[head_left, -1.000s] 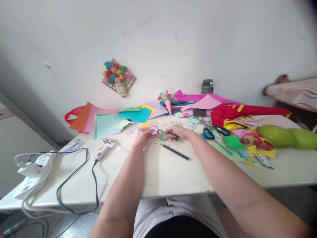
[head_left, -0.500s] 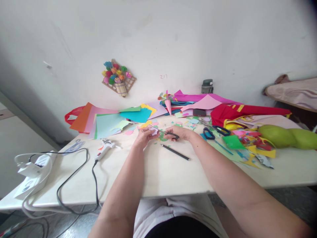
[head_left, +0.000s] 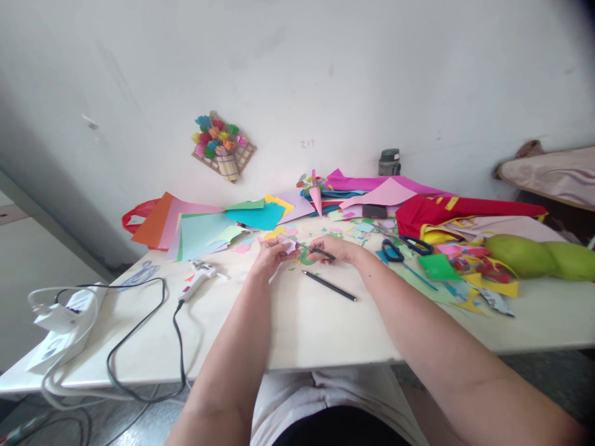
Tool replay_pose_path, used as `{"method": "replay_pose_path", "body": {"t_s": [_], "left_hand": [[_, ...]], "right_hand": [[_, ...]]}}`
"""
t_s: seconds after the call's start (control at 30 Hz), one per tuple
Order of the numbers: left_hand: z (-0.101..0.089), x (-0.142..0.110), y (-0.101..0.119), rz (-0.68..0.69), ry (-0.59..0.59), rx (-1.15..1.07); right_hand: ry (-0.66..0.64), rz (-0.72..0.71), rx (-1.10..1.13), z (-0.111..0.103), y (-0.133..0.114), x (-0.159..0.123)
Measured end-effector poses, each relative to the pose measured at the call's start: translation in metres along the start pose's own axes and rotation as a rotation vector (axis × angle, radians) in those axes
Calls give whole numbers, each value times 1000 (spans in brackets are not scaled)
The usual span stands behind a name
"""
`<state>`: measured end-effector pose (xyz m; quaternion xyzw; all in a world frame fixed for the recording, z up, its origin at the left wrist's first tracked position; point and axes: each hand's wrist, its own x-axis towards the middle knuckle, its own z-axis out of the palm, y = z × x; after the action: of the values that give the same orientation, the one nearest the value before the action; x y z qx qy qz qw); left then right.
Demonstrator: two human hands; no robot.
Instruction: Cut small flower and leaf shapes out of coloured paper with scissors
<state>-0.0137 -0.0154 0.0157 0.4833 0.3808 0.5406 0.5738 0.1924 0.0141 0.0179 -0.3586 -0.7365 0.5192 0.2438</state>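
In the middle of the head view my left hand [head_left: 271, 256] pinches a small piece of pale lilac paper [head_left: 290, 246]. My right hand [head_left: 338, 249] is closed around the dark handles of a pair of scissors [head_left: 320, 252]. The blades point left and reach the paper by my left fingers; how far apart they are is too small to tell. Under and behind my hands lie paper scraps [head_left: 302, 255] in green, pink and yellow. A black pen [head_left: 329, 285] rests on the table just in front of my right hand.
A glue gun [head_left: 199, 280] lies left, its black cord looping to a white power strip [head_left: 65, 328]. Coloured paper sheets [head_left: 204, 230] spread along the back. Right of my arm are blue-handled scissors [head_left: 392, 251], a green packet [head_left: 437, 267] and a red cloth [head_left: 465, 210].
My right hand and the scissors handles have shifted very slightly, the handles looking closer together. My left hand and the paper stay in place.
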Motion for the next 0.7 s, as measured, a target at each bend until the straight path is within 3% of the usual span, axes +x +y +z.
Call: {"method": "replay_pose_path", "body": {"t_s": [0.37, 0.7], "left_hand": [[-2, 1, -2, -5, -1, 13], [0, -1, 0, 7, -8, 9]], "right_hand": [[44, -126, -218, 0, 3, 3], [53, -143, -242, -1, 4, 5]]}}
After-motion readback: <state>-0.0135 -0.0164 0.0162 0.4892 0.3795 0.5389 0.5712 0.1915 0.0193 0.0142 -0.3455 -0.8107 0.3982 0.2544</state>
